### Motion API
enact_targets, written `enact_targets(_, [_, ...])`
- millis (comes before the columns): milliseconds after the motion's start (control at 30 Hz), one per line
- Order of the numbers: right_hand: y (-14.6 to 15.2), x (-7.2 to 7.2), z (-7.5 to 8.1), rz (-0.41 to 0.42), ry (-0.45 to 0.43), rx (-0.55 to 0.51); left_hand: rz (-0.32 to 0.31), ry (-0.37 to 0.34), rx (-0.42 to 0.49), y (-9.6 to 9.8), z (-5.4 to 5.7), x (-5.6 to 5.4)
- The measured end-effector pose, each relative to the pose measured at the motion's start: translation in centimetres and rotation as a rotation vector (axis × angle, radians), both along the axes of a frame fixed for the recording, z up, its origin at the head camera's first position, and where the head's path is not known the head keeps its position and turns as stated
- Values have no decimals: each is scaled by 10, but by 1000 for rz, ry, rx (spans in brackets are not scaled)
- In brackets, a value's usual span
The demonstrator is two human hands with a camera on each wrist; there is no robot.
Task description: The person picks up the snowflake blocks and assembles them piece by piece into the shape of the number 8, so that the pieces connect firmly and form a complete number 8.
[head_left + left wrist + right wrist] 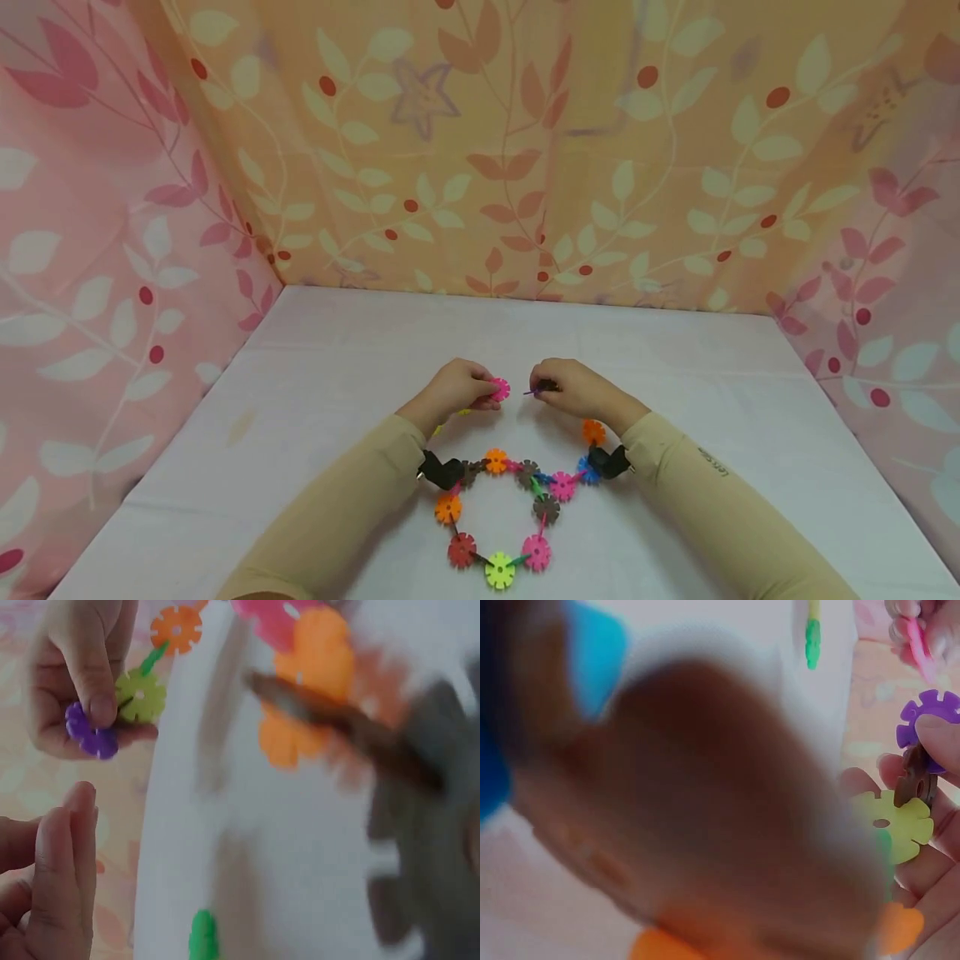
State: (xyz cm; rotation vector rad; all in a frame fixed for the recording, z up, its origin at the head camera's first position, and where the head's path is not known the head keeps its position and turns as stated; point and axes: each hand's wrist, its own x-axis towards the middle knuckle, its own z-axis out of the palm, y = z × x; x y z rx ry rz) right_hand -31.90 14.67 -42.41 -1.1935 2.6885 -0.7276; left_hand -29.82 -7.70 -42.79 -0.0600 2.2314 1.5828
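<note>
My left hand pinches a pink notched disc between thumb and fingers. A little to its right, my right hand pinches a purple notched disc. That disc joins a brown disc, then a yellow-green disc by the palm and an orange disc farther along the chain. The pink and purple discs are apart. Below both hands, a ring of linked discs, including a lime disc, lies on the table. Much of the left wrist view is blurred by near discs.
A white-covered table stands before patterned cloth walls. From the ring's upper right, linked pink and blue discs run toward my right wrist. Black straps sit at both wrists.
</note>
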Motion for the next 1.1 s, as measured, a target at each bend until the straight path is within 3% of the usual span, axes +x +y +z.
enact_targets(133, [-1, 0, 0, -8, -6, -23, 37, -65, 110, 13, 0, -1])
enact_targets(433, [0, -2, -2, -27, -11, -56, 28, -99, 176, 21, -1, -1])
enact_targets(867, [2, -2, -1, -2, 1, -95, 68, -68, 201, 31, 0, 5])
enact_targets(1100, [4, -3, -1, -14, -3, -98, 86, -44, 183, 32, -3, 4])
